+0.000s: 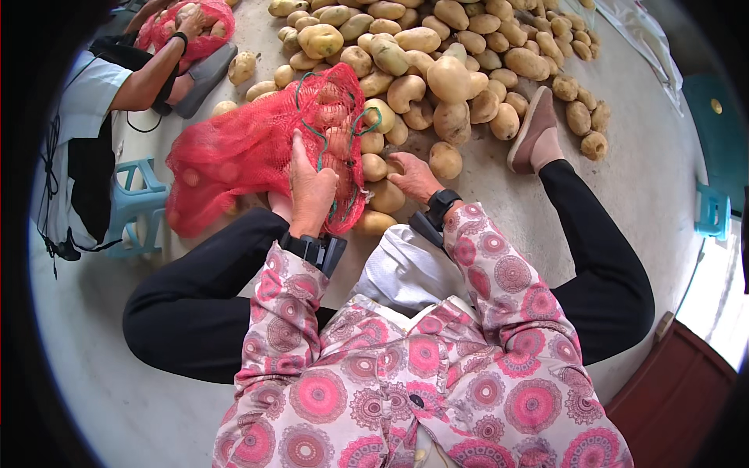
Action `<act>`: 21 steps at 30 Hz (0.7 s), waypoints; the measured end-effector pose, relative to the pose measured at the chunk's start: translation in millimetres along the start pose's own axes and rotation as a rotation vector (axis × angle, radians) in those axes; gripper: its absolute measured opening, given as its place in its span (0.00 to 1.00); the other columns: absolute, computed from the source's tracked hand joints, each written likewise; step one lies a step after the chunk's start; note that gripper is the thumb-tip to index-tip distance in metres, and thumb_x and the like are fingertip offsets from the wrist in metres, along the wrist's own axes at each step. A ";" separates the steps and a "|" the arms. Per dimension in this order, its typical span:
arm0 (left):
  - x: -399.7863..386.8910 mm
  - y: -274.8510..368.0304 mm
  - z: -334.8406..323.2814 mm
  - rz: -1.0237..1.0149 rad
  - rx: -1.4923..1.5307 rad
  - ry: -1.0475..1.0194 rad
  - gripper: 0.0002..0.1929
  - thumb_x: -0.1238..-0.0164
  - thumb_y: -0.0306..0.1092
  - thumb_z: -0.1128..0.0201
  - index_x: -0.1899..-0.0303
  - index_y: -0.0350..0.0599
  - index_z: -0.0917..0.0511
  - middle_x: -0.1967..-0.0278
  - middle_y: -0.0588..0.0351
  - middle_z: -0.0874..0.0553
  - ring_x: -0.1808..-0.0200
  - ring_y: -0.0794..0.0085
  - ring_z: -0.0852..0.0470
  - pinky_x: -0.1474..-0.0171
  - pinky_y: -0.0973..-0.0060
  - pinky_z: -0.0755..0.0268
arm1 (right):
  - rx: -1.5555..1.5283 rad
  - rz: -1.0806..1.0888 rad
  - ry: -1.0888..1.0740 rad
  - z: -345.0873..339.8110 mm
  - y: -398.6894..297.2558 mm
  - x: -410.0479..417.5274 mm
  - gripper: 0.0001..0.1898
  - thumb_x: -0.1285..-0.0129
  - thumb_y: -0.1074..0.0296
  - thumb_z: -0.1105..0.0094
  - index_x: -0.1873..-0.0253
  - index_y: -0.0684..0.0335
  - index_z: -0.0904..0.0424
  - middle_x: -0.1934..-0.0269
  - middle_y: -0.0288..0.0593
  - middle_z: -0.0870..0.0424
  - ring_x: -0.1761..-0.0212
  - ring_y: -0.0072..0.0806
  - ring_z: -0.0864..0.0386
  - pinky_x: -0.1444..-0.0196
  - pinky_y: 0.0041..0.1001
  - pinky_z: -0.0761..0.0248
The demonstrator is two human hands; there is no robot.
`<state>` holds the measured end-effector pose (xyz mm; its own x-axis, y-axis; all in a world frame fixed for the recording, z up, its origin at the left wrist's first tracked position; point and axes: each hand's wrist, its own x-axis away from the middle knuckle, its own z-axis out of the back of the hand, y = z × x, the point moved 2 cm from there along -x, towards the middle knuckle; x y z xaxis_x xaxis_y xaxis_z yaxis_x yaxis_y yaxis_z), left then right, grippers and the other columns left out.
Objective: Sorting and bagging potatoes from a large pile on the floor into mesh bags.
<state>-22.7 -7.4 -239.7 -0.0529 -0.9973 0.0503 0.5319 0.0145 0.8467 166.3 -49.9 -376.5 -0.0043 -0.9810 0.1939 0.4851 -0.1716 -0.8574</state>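
Observation:
A red mesh sack (234,152) with several potatoes inside lies before me, left of the middle. A green drawstring (320,137) runs loosely about its edge. My left hand (313,190) rests on the sack's mesh, thumb raised; its fingertips are hidden, so its hold cannot be told. My right hand (413,177) is just right of the sack, fingers curved down beside a potato (373,167) at the near edge of the heap. Another potato (387,196) lies just below that hand. The large heap of loose potatoes (409,70) spreads beyond both hands.
A co-worker's hand (190,24) reaches into another red mesh sack (225,14) at the upper left. A blue plastic stool (137,205) stands at the left, and another (712,210) at the right. My bent legs flank the work area; my shoe (533,131) touches the heap's right side.

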 end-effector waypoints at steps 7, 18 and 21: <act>2.4 -2.1 -2.0 0.104 -0.027 -0.046 0.43 0.57 0.18 0.46 0.31 0.31 0.50 0.36 0.32 0.36 0.32 0.50 0.39 0.30 0.70 0.49 | 0.209 -0.052 -0.050 0.4 2.3 1.2 0.28 0.52 0.62 0.37 0.43 0.62 0.30 0.50 0.56 0.24 0.44 0.50 0.29 0.42 0.39 0.34; 4.2 -1.7 -5.8 0.136 0.090 -0.076 0.43 0.56 0.18 0.46 0.31 0.32 0.50 0.36 0.34 0.35 0.33 0.52 0.37 0.31 0.71 0.47 | -1.139 -0.471 -0.093 45.4 21.4 37.8 0.26 0.40 0.58 0.55 0.36 0.55 0.35 0.50 0.49 0.22 0.51 0.44 0.22 0.56 0.41 0.23; 4.6 -0.9 -4.9 0.114 0.062 -0.068 0.43 0.56 0.18 0.46 0.31 0.33 0.50 0.36 0.35 0.35 0.33 0.53 0.36 0.31 0.71 0.47 | -1.546 -0.405 -0.228 54.6 14.0 40.5 0.25 0.36 0.52 0.57 0.36 0.52 0.34 0.52 0.49 0.21 0.57 0.41 0.20 0.57 0.39 0.22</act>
<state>-19.4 -12.3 -242.8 -0.0537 -0.9818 0.1821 0.4842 0.1339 0.8646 220.7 -87.1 -354.6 0.2855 -0.8419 0.4579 -0.8172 -0.4635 -0.3427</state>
